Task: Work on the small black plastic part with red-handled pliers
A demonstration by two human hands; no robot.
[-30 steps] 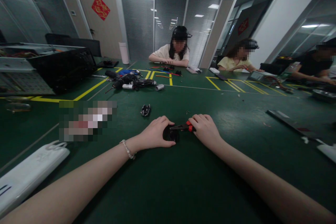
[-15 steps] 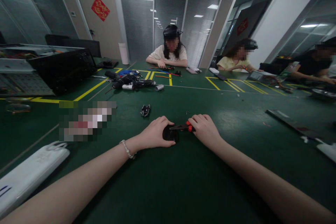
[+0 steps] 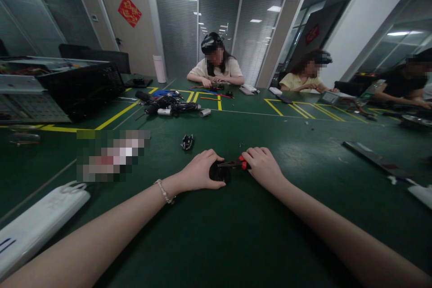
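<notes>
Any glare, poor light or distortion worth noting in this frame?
Head view: dull glare on the table, right of centre; head view: dim light, the black part in the left hand losing detail; head view: wide-angle stretch, the pillar leaning.

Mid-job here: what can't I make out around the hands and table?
Head view:
Black part: the left hand covers its left side.
Pliers: the right hand hides most of the handles; whether the tips grip the part is too small and dark to tell.
White object: cut off by the left edge.
Pixelated patch: blurred out, contents unreadable.
Tiny bits: too small to identify.
</notes>
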